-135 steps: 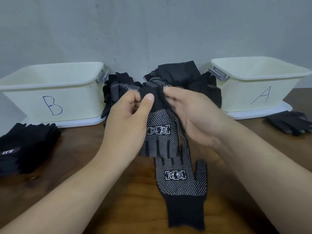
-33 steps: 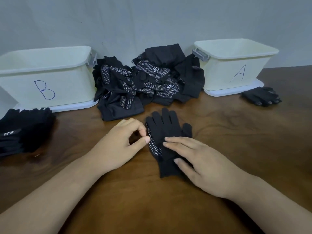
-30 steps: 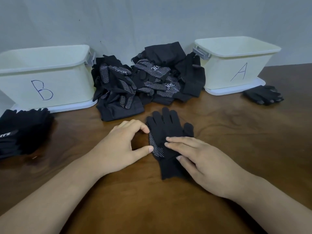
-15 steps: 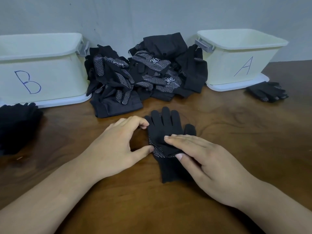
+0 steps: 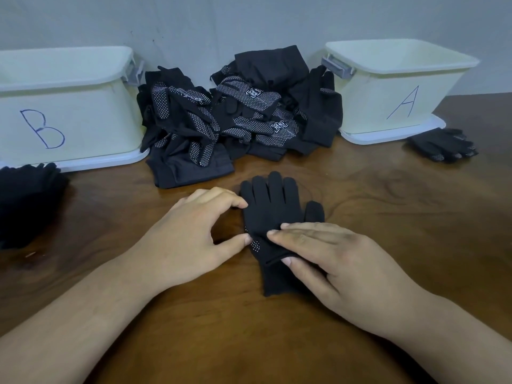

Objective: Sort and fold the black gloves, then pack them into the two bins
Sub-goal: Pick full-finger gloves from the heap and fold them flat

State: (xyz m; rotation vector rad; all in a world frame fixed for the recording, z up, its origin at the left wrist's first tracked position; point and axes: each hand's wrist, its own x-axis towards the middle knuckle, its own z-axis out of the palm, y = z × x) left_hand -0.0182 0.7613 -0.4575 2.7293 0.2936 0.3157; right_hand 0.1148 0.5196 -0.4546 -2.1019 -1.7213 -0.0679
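A pair of black gloves (image 5: pixel 273 209) lies stacked on the wooden table, fingers pointing away from me; white dots show at its left edge. My left hand (image 5: pixel 188 234) is arched beside it, with index fingertip and thumb tip touching the left edge. My right hand (image 5: pixel 332 261) lies on the palm and cuff with straight fingers, its thumb at the edge of the upper layer. A loose pile of black dotted gloves (image 5: pixel 235 117) sits against the wall between bin B (image 5: pixel 83 120) on the left and bin A (image 5: pixel 388 106) on the right.
A stack of black gloves (image 5: pixel 27 200) lies at the left edge in front of bin B. A few more gloves (image 5: pixel 443 145) lie to the right of bin A. Each bin stands on a white lid. Bare wood surrounds my hands.
The gloves I held up 4.5 s ago now lie stacked on the table. Over the last second my right fingers stayed pressed on them while my left fingertips closed against the left edge.
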